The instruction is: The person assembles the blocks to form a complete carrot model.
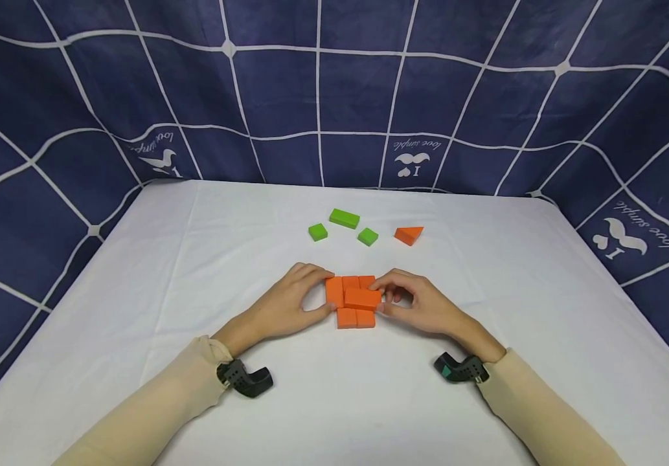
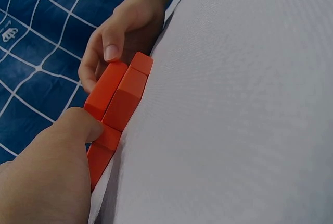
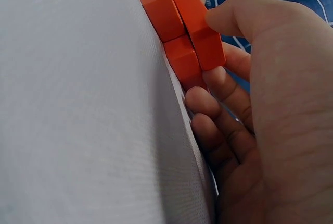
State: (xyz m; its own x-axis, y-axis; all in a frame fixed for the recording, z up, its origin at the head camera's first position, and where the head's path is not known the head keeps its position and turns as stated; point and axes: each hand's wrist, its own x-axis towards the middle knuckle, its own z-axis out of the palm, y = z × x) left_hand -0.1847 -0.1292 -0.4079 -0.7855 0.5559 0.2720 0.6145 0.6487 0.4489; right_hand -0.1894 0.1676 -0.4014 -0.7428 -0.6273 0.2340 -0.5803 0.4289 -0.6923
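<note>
Surface: a white cloth (image 1: 334,401) covers the table, lightly creased, running back to the wall.
Room: a navy backdrop (image 1: 334,97) with a white grid pattern hangs behind and wraps both sides.
Writing: the backdrop carries moustache and bird motifs with script reading "love simple", seen mirrored.
Orange cluster: a group of flat orange blocks (image 1: 350,316) lies pressed together near the table's middle, directly between the two hands.
Top block: one orange block (image 1: 362,298) lies across the cluster.
Left hand: the left hand (image 1: 290,304) curls against the cluster's left edge, thumb and fingers touching the blocks.
Right hand: the right hand (image 1: 421,305) pinches the top block's right end between thumb and fingers.
Farther back: three green blocks (image 1: 344,218) and an orange wedge (image 1: 408,234) lie well apart from the hands.
Wrists: a dark camera mount (image 1: 245,378) sits on each beige sleeve.
</note>
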